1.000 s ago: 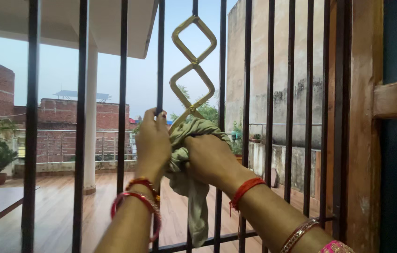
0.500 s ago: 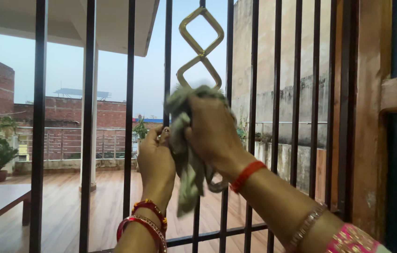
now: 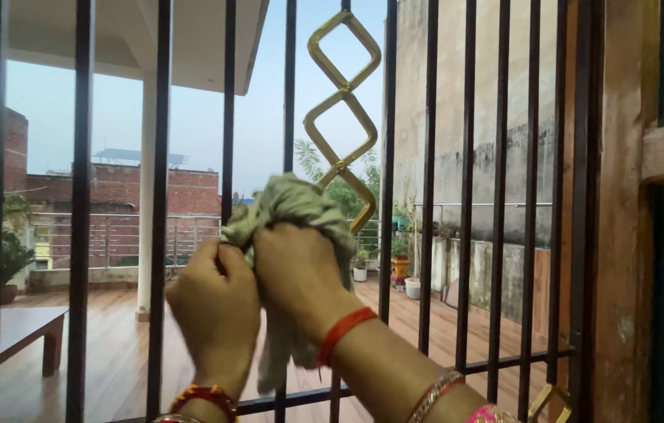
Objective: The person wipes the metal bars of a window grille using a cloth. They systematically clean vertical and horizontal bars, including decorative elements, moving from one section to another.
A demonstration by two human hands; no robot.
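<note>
My right hand [image 3: 297, 270] is clenched around a bunched green cloth [image 3: 294, 205], pressing it against a dark window bar [image 3: 289, 86]. My left hand [image 3: 211, 301] pinches the cloth's left edge. The cloth looks soft, light and floppy, so I judge a full-fist grip at the bunch works best. A gold twisted ornament [image 3: 341, 110] rises just above.

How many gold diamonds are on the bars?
3: top diamond, middle diamond beneath it, lower diamond half hidden by the green cloth. A gold piece bottom right may be another.
</note>
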